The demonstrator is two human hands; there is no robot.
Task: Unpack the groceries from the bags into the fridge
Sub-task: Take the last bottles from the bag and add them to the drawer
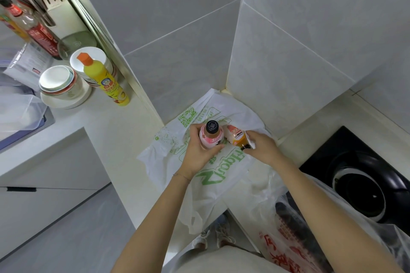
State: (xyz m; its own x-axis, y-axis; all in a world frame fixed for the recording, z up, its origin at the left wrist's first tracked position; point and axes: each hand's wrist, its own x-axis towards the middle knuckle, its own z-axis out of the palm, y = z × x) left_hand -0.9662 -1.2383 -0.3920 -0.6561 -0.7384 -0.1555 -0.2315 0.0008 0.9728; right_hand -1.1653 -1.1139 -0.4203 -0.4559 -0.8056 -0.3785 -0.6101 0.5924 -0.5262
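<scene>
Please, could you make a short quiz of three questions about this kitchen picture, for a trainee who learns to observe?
1. True or false: the left hand grips the pink plastic bottle with a black cap.
2. Where does the yellow plastic bottle with an orange cap stand? A on the floor; B on the pale counter, near the stacked white bowls; C on the stove.
3. Fill in: the print on the white plastic bag in the corner is ___.
Key: 1 true; 2 B; 3 green.
</scene>
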